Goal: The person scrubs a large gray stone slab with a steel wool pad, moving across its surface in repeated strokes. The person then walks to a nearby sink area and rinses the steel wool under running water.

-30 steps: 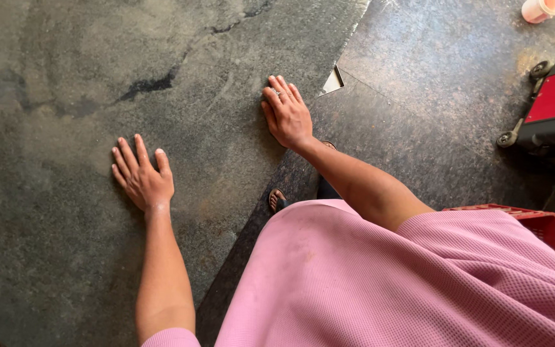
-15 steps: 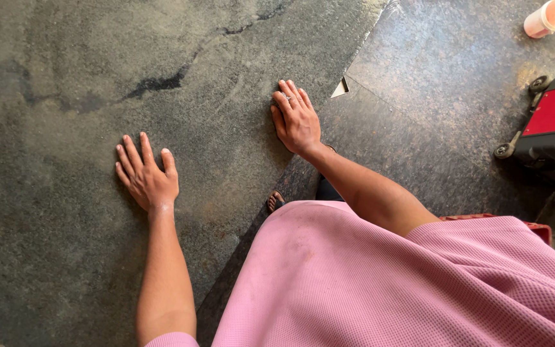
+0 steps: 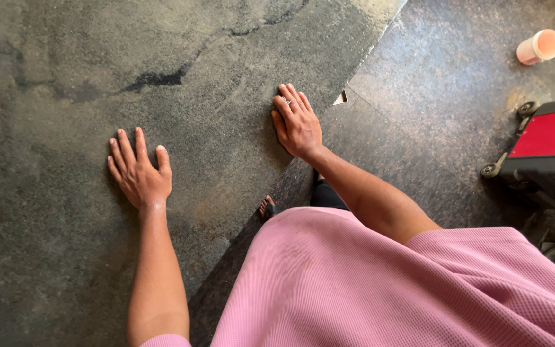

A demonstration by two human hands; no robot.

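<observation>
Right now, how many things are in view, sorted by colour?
Grey: 1, the stone slab under the left hand and right hand
Red: 1, wheeled machine
Pink: 2, cup, shirt
Total: 4

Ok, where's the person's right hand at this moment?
In the head view, the right hand lies flat, palm down, near the right edge of the grey stone slab, up and right of the left hand.

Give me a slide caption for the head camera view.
Left hand and right hand pressed flat on a dark stone slab beside a red machine.
</observation>
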